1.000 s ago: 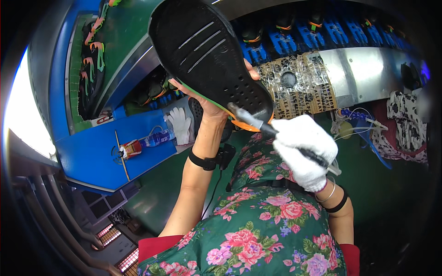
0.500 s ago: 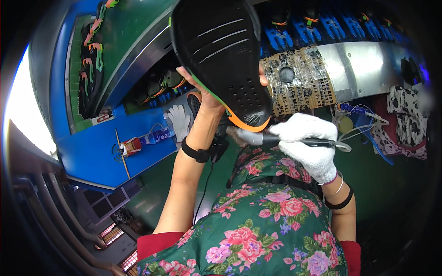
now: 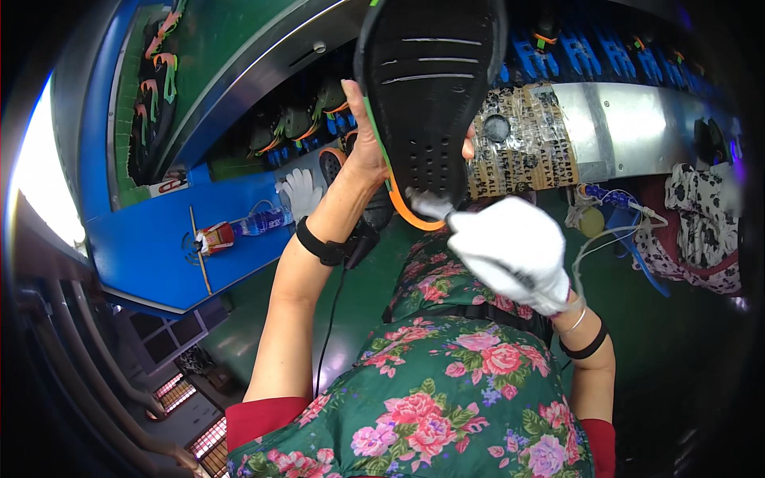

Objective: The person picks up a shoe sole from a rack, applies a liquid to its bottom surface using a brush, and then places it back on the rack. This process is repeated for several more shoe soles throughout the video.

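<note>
black sole point(image 3: 430, 95) farther right than before, brush point(image 3: 430, 205) now over its heel

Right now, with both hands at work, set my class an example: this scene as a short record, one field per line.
Left hand: bare, gripping the shoe sole
Shoe sole: black, underside facing the camera; three pale lines, small holes, orange and green along its left edge
Right hand: white-gloved, holding a brush
Brush: blurred, at the sole's lower end; contact unclear
Left side: blue table bearing a plastic bottle and red packet
Beyond, right: taped cardboard, black-spotted cloth
</note>
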### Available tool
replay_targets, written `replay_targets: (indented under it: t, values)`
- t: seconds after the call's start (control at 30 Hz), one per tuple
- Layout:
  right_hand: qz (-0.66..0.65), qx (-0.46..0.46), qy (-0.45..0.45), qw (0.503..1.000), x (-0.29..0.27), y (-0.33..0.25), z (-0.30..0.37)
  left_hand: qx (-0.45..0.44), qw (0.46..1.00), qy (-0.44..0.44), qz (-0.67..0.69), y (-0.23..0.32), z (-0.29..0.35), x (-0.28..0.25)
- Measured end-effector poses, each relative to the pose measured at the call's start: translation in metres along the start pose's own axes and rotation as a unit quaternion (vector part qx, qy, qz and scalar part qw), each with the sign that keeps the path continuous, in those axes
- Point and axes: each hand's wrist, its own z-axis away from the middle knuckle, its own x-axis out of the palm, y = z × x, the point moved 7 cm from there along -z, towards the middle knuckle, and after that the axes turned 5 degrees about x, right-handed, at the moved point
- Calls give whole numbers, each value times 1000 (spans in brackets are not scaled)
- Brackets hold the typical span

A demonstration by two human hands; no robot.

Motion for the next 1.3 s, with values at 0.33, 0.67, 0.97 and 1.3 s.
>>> replay_targets:
  t: [0.33, 0.67, 0.97, 1.3]
  values:
    - [30, -66, -86, 994, 11, 1, 2, -115, 978, 104, -139, -9, 5, -4]
    - [-36, -76, -202, 976, 27, 13, 3, -223, 967, 93, -76, -28, 20, -21]
    - [-314, 224, -105, 917, -3, 42, -19, -188, 964, 181, 51, -33, 19, -28]
    - [-105, 159, 58, 980, -53, 58, -52, -62, 960, 259, 80, -70, 49, -29]
